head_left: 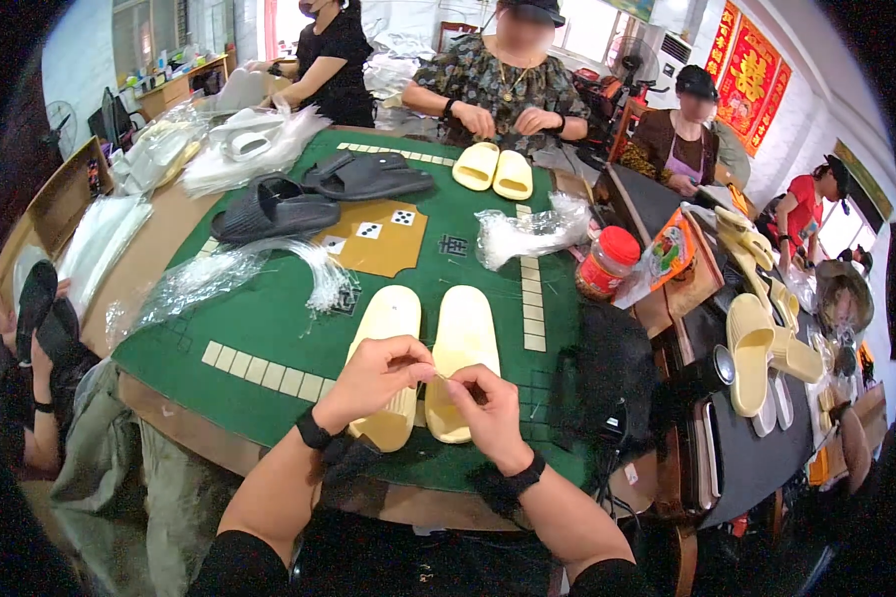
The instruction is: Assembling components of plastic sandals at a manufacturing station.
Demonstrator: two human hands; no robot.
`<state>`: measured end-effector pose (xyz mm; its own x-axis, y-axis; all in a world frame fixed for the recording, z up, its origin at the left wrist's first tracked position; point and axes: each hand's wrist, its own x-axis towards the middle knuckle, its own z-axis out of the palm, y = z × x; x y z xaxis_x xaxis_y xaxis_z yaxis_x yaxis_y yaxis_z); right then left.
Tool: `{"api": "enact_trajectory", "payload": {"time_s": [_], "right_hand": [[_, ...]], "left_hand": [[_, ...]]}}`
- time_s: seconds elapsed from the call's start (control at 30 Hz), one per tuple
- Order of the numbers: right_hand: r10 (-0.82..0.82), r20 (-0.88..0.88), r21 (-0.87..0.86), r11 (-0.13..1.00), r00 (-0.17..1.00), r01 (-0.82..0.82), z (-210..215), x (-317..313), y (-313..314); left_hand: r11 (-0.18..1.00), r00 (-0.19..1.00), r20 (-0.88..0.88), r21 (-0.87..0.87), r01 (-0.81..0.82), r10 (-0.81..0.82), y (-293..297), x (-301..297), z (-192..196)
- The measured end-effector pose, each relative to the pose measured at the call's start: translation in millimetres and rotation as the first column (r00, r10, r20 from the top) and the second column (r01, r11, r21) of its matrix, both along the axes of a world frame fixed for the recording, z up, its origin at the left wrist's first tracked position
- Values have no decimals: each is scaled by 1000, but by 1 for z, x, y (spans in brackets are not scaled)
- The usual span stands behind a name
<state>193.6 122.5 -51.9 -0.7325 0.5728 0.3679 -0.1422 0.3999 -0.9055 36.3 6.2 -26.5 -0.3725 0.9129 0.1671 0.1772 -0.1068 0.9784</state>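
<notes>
A pair of pale yellow slippers lies side by side on the green tabletop before me, the left slipper [390,310] and the right slipper [466,323] with toes pointing away. Above their straps, my left hand [380,378] is closed in a pinch, its fingertips almost meeting those of my right hand [490,408]. My right hand pinches too. Whatever thin thing is between the fingers is too small to make out. Beyond the left slipper lies a bundle of thin clear plastic strands [331,279]; a second bundle in clear wrap [533,229] is farther right.
Two black slippers [274,209] lie at the far left, near plastic bags [254,139]. Across the table, a person [513,90] has another yellow pair [493,169] before them. A red-lidded jar [607,261] stands right. More slippers [752,343] cover the dark side table. Other people work around.
</notes>
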Motion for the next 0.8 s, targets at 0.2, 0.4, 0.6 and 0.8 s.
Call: {"api": "enact_trajectory", "payload": {"time_s": [0.2, 0.4, 0.6, 0.8], "right_hand": [[-15, -2, 6, 1000, 1000, 15, -3, 2, 2], [22, -32, 49, 999, 999, -21, 2, -1, 0], [57, -43, 32, 998, 997, -56, 3, 0, 1], [58, -75, 32, 998, 996, -55, 0, 0, 3]], "left_hand": [[999, 998, 47, -15, -34, 34, 4, 1, 0], [997, 991, -116, -14, -71, 69, 1, 1, 0], [992, 992, -30, 44, -122, 124, 2, 0, 3], [995, 995, -16, 21, -100, 100, 4, 2, 1]]}}
